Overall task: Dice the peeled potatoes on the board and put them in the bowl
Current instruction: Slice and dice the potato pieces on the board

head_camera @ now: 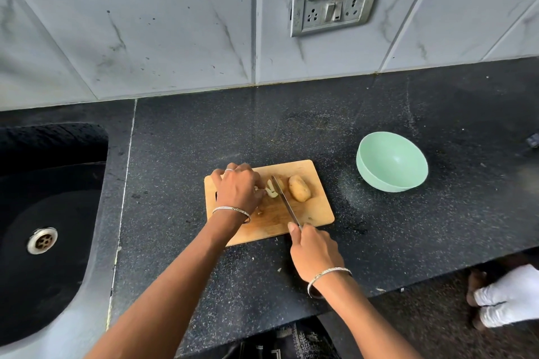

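Dicing is in hand: the left hand curls its fingers over the half-cut potato, and the right hand has its fingers clamped round the knife. Next probably calls for another downward slice, kept clear of those fingertips.

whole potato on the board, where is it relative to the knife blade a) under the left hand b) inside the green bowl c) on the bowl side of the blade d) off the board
c: the whole potato lies on the cutting board on the side of the knife facing the green bowl, while the left hand holds the cut potato on the other side.
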